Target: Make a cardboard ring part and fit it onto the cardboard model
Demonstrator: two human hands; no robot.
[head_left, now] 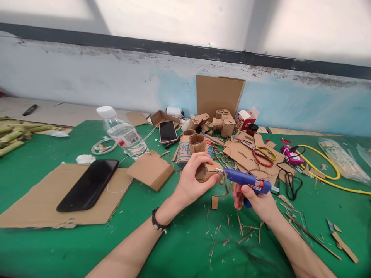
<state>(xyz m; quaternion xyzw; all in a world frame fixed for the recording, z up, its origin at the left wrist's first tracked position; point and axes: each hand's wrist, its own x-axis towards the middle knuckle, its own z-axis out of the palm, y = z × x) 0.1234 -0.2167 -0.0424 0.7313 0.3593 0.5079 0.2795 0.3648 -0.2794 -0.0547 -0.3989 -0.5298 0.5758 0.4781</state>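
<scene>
My left hand [193,177] is closed round a small brown cardboard piece [206,172], held just above the green table [185,247]. A beaded bracelet [158,224] circles that wrist. My right hand [255,199] grips a blue hot glue gun [246,180] by its handle. The gun's nozzle points left and touches the cardboard piece. A small cardboard offcut [215,202] stands on the table below the two hands.
A black phone [88,184] lies on a flat cardboard sheet [37,204] at the left, near a folded cardboard piece [150,170] and a water bottle [123,133]. Cardboard models [223,121], scissors [261,154], a second phone [167,131] and yellow cable [330,170] crowd the back.
</scene>
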